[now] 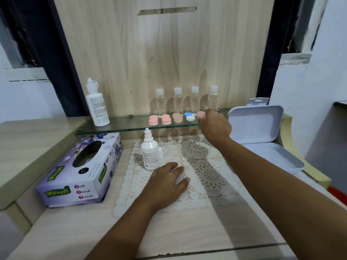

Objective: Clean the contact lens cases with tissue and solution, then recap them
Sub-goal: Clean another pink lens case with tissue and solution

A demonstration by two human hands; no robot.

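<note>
From the head view, the right hand (pixel 216 126) reaches to the far glass shelf (pixel 131 128) and its fingers close on the pink case (pixel 201 114) at the right end of the row. The left hand (pixel 169 180) lies flat and empty on the lace mat (pixel 206 166), near the small bottle (pixel 149 153). Best to lift the case straight up and not bump the blue and white case (pixel 189 116) just beside it

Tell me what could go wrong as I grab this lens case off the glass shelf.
1. Your right hand works at the shelf's right end, just below the clear bottles; a bump could topple one.
2. The pink case sits near the glass shelf edge and might slip off.
3. The small solution bottle looks uncapped beside your left hand; it could spill.
</note>
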